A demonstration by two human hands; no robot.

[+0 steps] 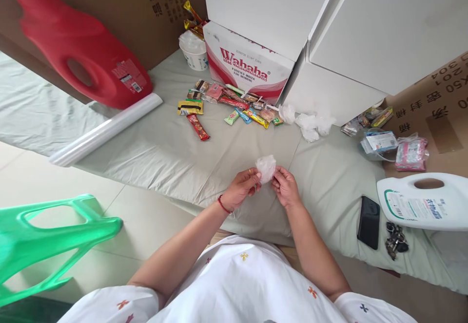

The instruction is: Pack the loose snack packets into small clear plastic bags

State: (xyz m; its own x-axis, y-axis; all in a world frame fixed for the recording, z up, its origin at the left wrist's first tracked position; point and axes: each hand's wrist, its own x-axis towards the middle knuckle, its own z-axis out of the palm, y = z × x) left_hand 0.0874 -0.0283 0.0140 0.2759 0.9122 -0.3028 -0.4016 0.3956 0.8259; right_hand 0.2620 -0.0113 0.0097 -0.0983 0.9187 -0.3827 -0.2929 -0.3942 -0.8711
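Observation:
Between my two hands is a crumpled piece of thin, translucent white plastic (266, 168), bunched like a small bag. My left hand (241, 185) pinches its left side, and a red cord bracelet circles that wrist. On the other side, my right hand (285, 184) grips the right edge with thumb and fingers. Beyond the hands, similar crumpled plastic pieces (309, 124) lie on the green-grey sheet (226, 162). Left of those, small wrapped snacks (234, 101) are spread in a row, with a red-wrapped bar (198, 127) lying nearer to me.
A Wahaha carton (248, 65) stands behind the snacks, beside a white tub (193, 52). At left are a red jug (95, 55), a plastic film roll (106, 130) and a green stool (54, 235). A phone (368, 221), keys (397, 240) and a white detergent bottle (420, 203) lie right.

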